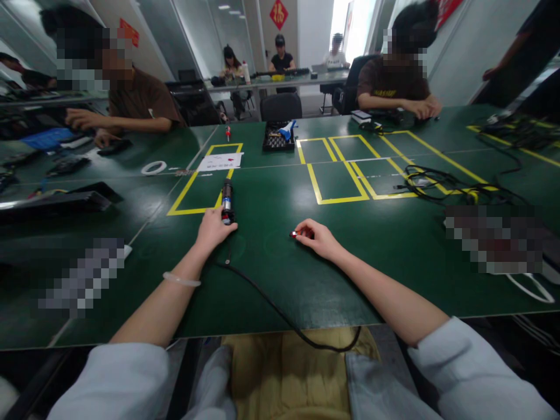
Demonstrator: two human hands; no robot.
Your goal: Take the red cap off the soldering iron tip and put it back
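At the far left a person (131,96) sits at the green table (394,262), hands on the surface. Nearer, at the left edge, lies a flat black tray (56,201). To its right and farther off are a white tape ring (153,168) and a paper (220,161).

The left hand (214,228), with a bracelet (181,280) on its wrist, has its fingers curled shut around the near end of the tool (226,199). The tool is a dark cylinder with a blue band. It lies flat near the table's middle, on the right line of a yellow outline (184,195). Its long axis runs near to far, and its free end points far, at the paper. A black cord (280,312) leaves its near end and runs right, over the near table edge.

Far beyond stands a black box (279,140).

The right hand (318,238) rests on the table well apart from the tool, fingertips pinched together on a small red and silver part (294,234).

Further right a tangle of cables (433,184) lies on yellow lines. Behind it a second person (400,81) leans on the far edge.
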